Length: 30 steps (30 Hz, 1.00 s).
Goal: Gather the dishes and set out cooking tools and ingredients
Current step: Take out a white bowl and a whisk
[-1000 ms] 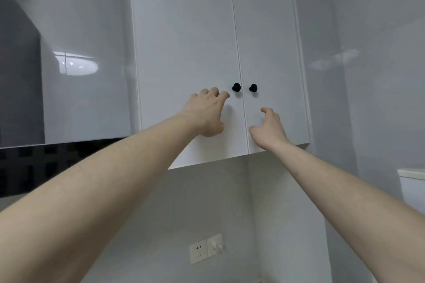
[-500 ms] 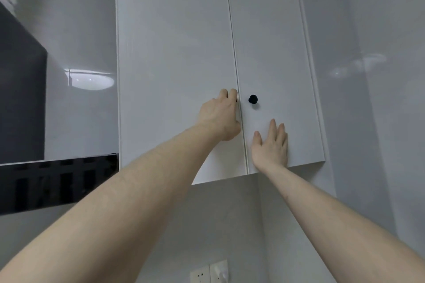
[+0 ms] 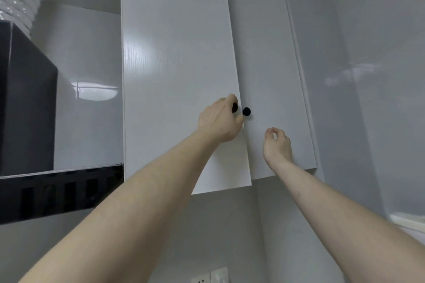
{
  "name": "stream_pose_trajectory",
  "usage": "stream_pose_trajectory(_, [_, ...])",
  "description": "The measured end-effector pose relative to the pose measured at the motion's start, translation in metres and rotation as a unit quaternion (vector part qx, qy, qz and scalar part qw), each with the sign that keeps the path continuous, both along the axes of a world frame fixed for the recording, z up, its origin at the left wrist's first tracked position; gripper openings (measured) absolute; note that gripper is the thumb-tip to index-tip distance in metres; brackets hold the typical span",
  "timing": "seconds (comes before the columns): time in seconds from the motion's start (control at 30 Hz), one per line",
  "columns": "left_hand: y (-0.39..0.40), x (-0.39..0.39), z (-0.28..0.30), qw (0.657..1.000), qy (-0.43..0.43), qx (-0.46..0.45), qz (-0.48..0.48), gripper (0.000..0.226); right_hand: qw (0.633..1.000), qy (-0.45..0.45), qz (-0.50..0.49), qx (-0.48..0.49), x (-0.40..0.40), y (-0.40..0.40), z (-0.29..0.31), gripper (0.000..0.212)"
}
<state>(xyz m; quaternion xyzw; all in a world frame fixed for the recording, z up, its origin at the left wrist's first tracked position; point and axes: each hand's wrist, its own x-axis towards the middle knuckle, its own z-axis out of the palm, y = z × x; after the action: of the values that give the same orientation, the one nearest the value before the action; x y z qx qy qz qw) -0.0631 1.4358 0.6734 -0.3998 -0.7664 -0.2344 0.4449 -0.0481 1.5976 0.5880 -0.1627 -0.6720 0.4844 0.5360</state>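
Left hand point(image 3: 219, 119): fingers pinching the left door's knob point(image 3: 234, 107).
Right hand point(image 3: 277, 145): fingers loosely curled, holding nothing, just below the right knob point(image 3: 246, 111).
Left door point(image 3: 179, 76): ajar beyond the fingers.
Advice: pull straight out, swing it wide.

Range hood point(image 3: 25, 103) left of wall cabinet point(image 3: 179, 53); socket point(image 3: 210, 277) below.

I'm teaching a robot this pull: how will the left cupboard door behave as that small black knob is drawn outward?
The left door will likely swing stiffly as one flat panel. Its gloss looks slippery, so pulling depends on the knob, which the left hand pinches. A knob that small could slip from the fingers.
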Motion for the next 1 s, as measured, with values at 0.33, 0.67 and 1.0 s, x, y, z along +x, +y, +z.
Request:
stream_pose_trajectory(0.33, [-0.046,0.076,-0.01,0.959,-0.11,0.132,-0.227,0.017,0.996,0.064,-0.017,-0.051,0.054,-0.028,0.034,0.046])
stream_pose_trajectory(0.67, [-0.117,0.131,-0.024,0.898,-0.15,0.242,-0.336,0.027,0.998,0.015,0.043,0.035,0.11,-0.083,0.005,0.034])
stream_pose_trajectory(1.0, [-0.211,0.16,-0.035,0.893,-0.148,0.317,-0.283,0.04,0.972,-0.057,0.118,0.193,0.154,-0.174,-0.037,0.034])
